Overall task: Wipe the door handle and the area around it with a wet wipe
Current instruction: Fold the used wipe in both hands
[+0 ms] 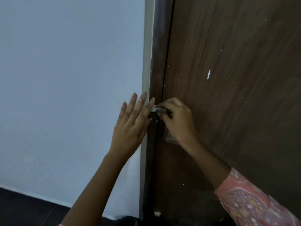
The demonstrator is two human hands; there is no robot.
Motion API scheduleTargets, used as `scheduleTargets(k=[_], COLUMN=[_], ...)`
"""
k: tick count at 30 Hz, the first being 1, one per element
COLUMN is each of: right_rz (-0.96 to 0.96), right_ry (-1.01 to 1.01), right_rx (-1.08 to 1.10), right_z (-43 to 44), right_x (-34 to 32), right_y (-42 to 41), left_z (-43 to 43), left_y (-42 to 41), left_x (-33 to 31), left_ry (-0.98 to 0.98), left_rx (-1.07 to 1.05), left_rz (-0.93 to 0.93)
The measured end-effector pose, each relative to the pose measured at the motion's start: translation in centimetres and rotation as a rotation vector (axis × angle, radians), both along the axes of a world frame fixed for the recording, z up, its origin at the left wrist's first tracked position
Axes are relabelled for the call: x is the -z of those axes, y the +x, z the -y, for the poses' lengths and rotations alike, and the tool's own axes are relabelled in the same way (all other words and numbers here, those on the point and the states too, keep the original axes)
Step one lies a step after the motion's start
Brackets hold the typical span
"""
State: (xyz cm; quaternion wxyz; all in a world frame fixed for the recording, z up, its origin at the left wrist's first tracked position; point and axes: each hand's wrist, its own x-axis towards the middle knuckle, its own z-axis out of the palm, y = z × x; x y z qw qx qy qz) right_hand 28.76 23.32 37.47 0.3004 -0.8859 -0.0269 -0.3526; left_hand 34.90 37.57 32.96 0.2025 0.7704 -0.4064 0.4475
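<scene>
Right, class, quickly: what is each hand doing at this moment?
Left hand: open, fingers spread, holding nothing, by the door frame.
Right hand: closed around the door handle; no wet wipe can be made out.

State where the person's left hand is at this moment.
In the head view, the left hand is spread open low in the centre, against the door frame, just left of the right hand.

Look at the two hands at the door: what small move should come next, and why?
Probably draw the right hand along the door handle. It is closed over the handle with something pale, likely the wet wipe, showing at its fingertips. The left hand is open, fingers spread by the door frame, holding nothing.
</scene>
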Motion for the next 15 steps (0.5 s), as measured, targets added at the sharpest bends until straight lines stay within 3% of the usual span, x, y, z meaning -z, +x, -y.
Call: scheduleTargets(k=[4,6,15], right_rz=[-0.209,-0.269,-0.449], right_ry=[0.531,0.682,0.763], right_rx=[-0.16,-0.193,-0.226], right_z=[-0.7,-0.9,-2.5], right_x=[-0.5,-0.4,3.5], right_y=[-2.5,-3.3,-4.9], left_z=[0.2,0.2,-1.6], left_y=[-2.8,-3.6,-6.0], left_x=[0.2,0.5,3.2], left_ry=[-0.121,-0.174,-0.384], left_rx=[0.218,0.276,0.208], left_rz=[-0.257,-0.388,-0.697])
